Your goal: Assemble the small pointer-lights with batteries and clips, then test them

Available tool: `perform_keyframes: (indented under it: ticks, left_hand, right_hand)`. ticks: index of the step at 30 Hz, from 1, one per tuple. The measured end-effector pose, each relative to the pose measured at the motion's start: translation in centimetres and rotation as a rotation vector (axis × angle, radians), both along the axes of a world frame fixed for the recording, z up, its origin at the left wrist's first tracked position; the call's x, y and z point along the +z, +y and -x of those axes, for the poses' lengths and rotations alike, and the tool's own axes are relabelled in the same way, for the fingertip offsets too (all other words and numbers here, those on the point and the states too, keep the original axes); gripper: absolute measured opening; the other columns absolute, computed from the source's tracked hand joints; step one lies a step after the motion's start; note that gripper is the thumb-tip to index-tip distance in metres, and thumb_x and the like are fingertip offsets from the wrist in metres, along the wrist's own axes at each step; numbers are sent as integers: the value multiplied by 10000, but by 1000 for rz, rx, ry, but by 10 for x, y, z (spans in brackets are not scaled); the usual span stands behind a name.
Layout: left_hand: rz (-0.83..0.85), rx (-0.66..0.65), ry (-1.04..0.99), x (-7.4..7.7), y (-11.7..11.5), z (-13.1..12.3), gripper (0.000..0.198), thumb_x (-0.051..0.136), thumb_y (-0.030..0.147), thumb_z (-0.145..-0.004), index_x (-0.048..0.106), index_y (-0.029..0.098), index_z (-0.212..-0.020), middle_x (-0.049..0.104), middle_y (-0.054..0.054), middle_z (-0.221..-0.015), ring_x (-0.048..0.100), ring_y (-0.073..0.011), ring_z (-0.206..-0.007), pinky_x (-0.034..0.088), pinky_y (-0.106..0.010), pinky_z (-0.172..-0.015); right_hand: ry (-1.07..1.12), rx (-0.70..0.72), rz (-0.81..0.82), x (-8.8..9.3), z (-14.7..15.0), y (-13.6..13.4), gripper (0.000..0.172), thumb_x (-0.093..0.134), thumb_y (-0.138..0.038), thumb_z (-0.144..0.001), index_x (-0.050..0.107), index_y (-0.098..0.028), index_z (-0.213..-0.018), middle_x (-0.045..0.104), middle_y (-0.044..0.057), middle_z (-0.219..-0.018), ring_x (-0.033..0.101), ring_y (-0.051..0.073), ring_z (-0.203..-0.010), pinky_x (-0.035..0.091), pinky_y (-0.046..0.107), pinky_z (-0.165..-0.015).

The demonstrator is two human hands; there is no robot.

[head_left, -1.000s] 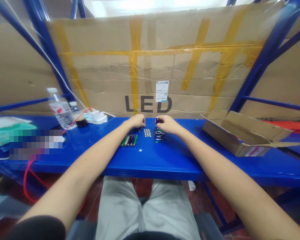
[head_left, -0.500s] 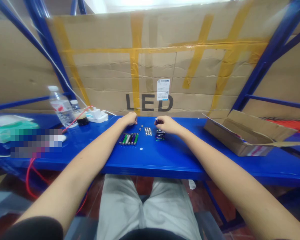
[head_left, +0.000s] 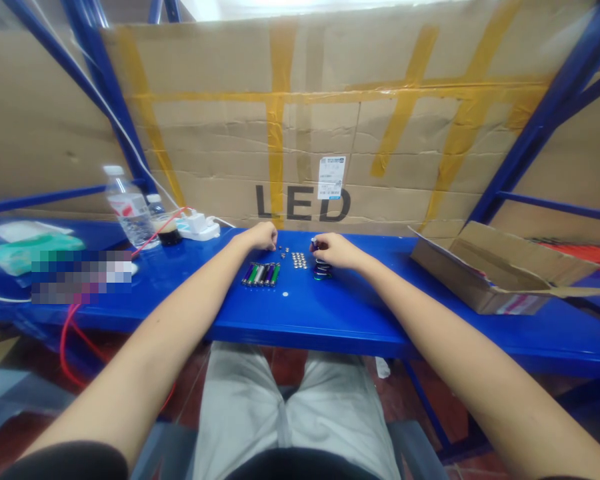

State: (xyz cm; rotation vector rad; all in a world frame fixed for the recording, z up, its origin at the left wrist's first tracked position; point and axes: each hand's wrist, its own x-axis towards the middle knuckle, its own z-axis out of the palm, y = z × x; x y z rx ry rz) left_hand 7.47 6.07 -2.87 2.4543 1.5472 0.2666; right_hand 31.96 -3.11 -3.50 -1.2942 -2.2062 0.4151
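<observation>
My left hand [head_left: 264, 237] rests at the back of the blue table with its fingers curled closed. Whatever they hold, if anything, is hidden. Beside its fingertips lie a few small loose metal pieces [head_left: 287, 250]. Rows of small round silver pieces [head_left: 299, 261] sit between my two hands. My right hand [head_left: 333, 251] pinches a dark purple carabiner [head_left: 314, 244], partly covered by the fingers. Just below that hand, more carabiners [head_left: 323, 273] lie in a column. Several purple, green and silver tubes [head_left: 261, 275] lie side by side nearer my left forearm.
An open cardboard box [head_left: 480, 277] stands at the right. At the left are a water bottle [head_left: 129, 210], a dark-liquid bottle [head_left: 169, 235], a white power strip [head_left: 200, 228] and a red cable [head_left: 66, 340]. A white disc [head_left: 285, 294] lies near the front edge.
The view has shifted slightly. My left hand stays by the small metal pieces, and my right hand keeps its pinch at the top of the carabiner column.
</observation>
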Motion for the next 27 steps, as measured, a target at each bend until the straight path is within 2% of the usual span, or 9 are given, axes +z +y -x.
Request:
perform_keyframes:
  ticks: [4,7,9,13,19,22,27]
  left_hand:
    - [40,8,-3,1,-2,2,142,719,115,-644,696,148,-780,722,-47,-775,640,-162,-694,468,-257,-652]
    - [58,-36,-43,-1,0,4,371,665,100,-680,713,142,-1045,748,-65,-896,657,-161,-717,485,-257,-679]
    - [26,-94,-32,-2,1,4,431,659,130,-706,711,149,-1134,757,-77,-963,670,-175,-771,491,-270,-728]
    - [-21,-184,45,-4,3,1,306,687,222,-729,773,174,-1018,767,-74,-1008,675,-206,-887,481,-288,-804]
    - [-79,-193,28,-3,-4,0,171,672,238,-746,767,185,-877,769,-50,-902,675,-184,-813,476,-276,-731]
    - [-217,-245,-96,3,-15,-10,170,630,190,-762,754,173,-878,763,-60,-882,668,-171,-778,479,-278,-715]
    - [-480,-422,-417,14,-46,-48,190,611,195,-820,732,154,-962,753,-57,-882,664,-146,-771,502,-265,-725]
  right_hand:
    - [5,3,0,-1,-1,1,158,575,-70,-728,680,-158,-808,678,20,-758,589,154,-720,425,253,-683]
    - [2,1,-4,-1,-1,1,174,577,-62,-726,692,-156,-817,691,24,-768,598,156,-729,430,251,-689]
    - [-12,-6,-8,0,-2,1,181,579,-62,-736,700,-152,-835,694,26,-776,602,154,-734,432,245,-688]
    - [-35,-7,-8,1,-2,-1,192,583,-63,-765,716,-145,-876,712,35,-817,620,152,-762,440,228,-692]
    - [-12,23,-14,-3,-3,4,287,570,-6,-753,754,-165,-906,762,51,-939,666,177,-867,474,244,-781]
    - [25,24,-42,-6,-5,10,305,571,0,-738,769,-165,-901,766,54,-934,671,183,-856,483,263,-801]
    - [150,-21,-69,-10,-16,22,302,554,-29,-714,775,-135,-890,752,63,-859,635,170,-767,476,280,-775]
